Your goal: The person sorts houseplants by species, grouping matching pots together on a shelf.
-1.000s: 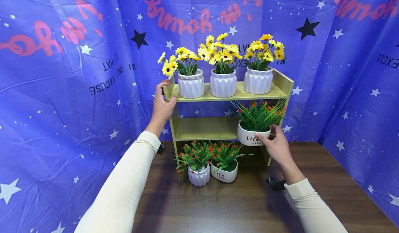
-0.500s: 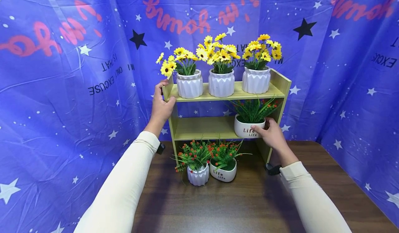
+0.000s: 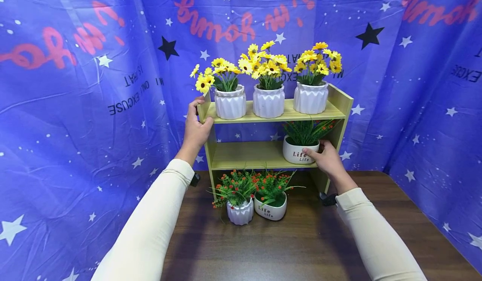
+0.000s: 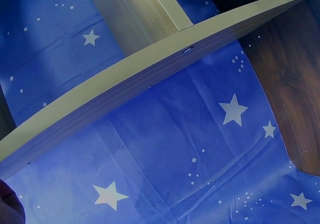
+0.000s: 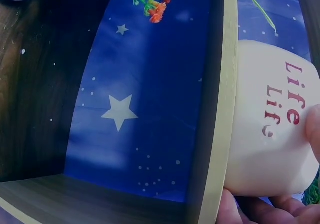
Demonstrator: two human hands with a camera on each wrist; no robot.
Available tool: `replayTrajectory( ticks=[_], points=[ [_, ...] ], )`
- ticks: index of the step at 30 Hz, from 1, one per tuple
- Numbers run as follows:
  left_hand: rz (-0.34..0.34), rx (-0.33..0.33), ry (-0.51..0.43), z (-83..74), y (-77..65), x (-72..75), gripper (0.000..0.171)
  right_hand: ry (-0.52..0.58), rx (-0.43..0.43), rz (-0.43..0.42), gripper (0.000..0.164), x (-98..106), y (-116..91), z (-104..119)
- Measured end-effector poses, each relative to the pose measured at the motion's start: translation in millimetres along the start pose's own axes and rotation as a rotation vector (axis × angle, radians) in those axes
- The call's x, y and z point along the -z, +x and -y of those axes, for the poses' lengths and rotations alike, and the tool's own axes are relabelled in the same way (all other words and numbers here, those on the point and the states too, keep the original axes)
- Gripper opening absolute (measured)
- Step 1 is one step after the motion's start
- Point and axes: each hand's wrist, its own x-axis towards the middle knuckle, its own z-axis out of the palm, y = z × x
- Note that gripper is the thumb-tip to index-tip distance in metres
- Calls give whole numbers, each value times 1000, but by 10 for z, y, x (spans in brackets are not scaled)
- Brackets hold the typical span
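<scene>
My right hand grips a white oval planter lettered "Life Life", thumb on its front and fingers round its right side. Grass and small orange-red flowers fill this planter, which stands at the right end of the middle shelf. In the right wrist view, the planter sits right behind the shelf's front edge. With my left hand I hold the upper left side panel of the wooden shelf. The left wrist view catches only a fingertip at its lower left corner, by the panel.
Three white fluted pots with yellow flowers, such as the middle pot, line the top shelf. On the brown table, before the shelf's base, are a fluted pot and another "Life" planter, both with red flowers. A blue star-patterned curtain surrounds the table.
The right hand has carried the oval planter inward and slightly left, from in front of the shelf onto the middle board. The left hand keeps its hold on the side panel.
</scene>
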Motion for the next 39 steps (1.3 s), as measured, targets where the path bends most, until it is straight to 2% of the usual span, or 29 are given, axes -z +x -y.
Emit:
replayTrajectory(
  ticks=[11, 21, 23, 26, 28, 30, 31, 35, 39],
  points=[
    [14, 48, 49, -20, -8, 25, 49, 39, 3, 12, 57, -51, 86, -10],
    [14, 46, 26, -10, 3, 42, 48, 59, -12, 15, 68, -82, 52, -20],
    [17, 40, 14, -125, -28, 37, 48, 47, -24, 32, 76, -33, -15, -4],
    [17, 33, 16, -110, -31, 17, 49, 24, -48, 45, 84, 79, -181, 35],
    [17, 44, 30, -107, -28, 13, 48, 8, -47, 38, 82, 141, -316, 52],
    [12, 46, 44, 8, 8, 16, 49, 11, -28, 15, 76, 166, -453, 56],
    [12, 51, 49, 0, 12, 18, 48, 15, -14, 1, 73, 164, -520, 44],
    [10, 54, 35, -14, 13, 17, 49, 43, -7, -44, 62, 66, -784, -78],
    [7, 65, 31, -20, -1, 6, 50, 58, -59, -37, 55, -137, -1001, -292]
  ],
)
